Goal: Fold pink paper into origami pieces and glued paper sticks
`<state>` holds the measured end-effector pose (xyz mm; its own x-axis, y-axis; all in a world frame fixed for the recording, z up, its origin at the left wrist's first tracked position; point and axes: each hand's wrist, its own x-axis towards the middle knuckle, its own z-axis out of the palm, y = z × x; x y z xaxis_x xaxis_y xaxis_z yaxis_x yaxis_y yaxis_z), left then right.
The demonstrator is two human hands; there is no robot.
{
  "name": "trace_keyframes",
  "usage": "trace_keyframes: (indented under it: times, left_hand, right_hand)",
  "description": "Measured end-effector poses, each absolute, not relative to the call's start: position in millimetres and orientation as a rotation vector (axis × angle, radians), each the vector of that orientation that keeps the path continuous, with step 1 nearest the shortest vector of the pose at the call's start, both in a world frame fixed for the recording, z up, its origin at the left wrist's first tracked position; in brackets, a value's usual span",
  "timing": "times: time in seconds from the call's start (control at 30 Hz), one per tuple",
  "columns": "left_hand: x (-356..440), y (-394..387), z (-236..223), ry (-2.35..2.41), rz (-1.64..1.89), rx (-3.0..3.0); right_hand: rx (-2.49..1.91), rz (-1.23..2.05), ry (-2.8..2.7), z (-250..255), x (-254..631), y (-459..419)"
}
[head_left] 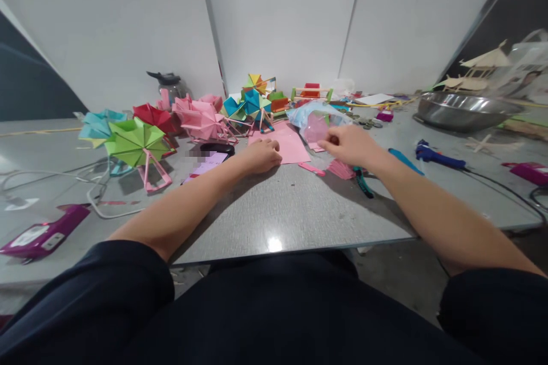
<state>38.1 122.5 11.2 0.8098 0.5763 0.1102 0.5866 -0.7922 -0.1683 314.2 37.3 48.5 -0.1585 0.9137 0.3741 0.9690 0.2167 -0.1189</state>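
My left hand [263,155] lies with curled fingers on the lower left corner of a pink paper sheet [289,142], gripping it there. To the right, my right hand [351,144] has thumb and fingers bent into a pinch in front of a clear plastic bag [319,120] with blue and pink tints. Whatever is between those fingertips is too small or hidden to make out. Between my hands lies a slim pink cutter [311,169]. Under my right wrist are a stack of small pink paper pieces [341,169] and teal-handled pliers [363,182].
Folded paper umbrella-like wheels in green [137,142] and pink [201,118] crowd the left. A phone [208,164] lies by my left forearm. Purple device [47,234], front left. Blue glue gun [439,155] with its cord and a steel bowl [464,111] stand at right.
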Motion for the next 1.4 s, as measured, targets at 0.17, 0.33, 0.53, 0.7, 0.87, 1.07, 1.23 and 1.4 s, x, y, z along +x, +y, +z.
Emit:
trace_keyframes:
  times: [0.17,0.33,0.53,0.7,0.87,1.07,1.23,1.4]
  left_hand:
    - [45.7,114.3,13.1,-0.924,-0.047,-2.701]
    - [48.5,113.9,8.4,-0.975,-0.071,-2.665]
    - [50.6,119.2,-3.9,-1.049,-0.144,-2.678]
    - [54.0,121.6,-9.4,-1.129,-0.196,-2.649]
    - [56.8,120.2,-10.1,-1.142,-0.195,-2.63]
    - [57.0,116.0,-11.3,-1.141,-0.199,-2.618]
    - [57.2,113.1,-11.1,-1.145,-0.219,-2.6]
    - [57.0,107.7,-7.8,-1.141,-0.223,-2.584]
  right_hand:
    - [-1.789,-0.311,-2.466,23.2,274.0,26.3]
    - [-1.856,-0.37,-2.483,7.9,252.2,24.3]
    - [-1.849,-0.34,-2.459,-1.2,246.5,23.9]
    - [-1.761,-0.082,-2.361,-6.7,248.7,22.2]
    - [-1.667,0.062,-2.193,-11.7,252.1,29.9]
    - [-1.679,0.156,-2.005,-21.2,256.6,45.2]
    - [-1.653,0.189,-1.945,-29.7,256.1,56.9]
    - [-1.649,0.094,-1.943,-23.6,257.3,57.3]
